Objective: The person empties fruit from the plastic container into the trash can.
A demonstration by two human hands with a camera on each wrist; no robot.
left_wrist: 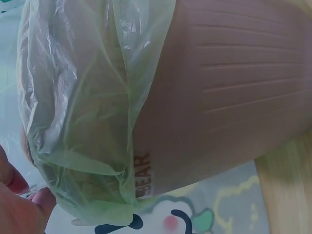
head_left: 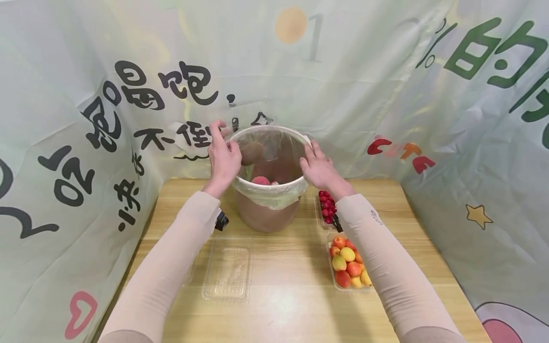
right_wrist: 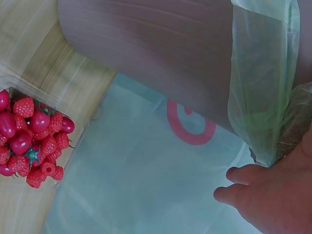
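Observation:
A brownish-pink bin stands at the back of the table, lined with a thin pale green bag folded over its white rim. My left hand is at the rim's left side, where thumb and finger pinch the edge of a clear plastic piece that reaches over the bin's mouth. Its full shape is hard to see. My right hand rests at the rim's right side, fingers extended against the bag. Inside the bin lies a round reddish fruit, with more contents partly hidden.
Right of the bin, a clear box of raspberries and small red tomatoes sits behind a clear box of red and yellow fruit. A clear plastic tray lies front left. Printed cloth walls surround the table.

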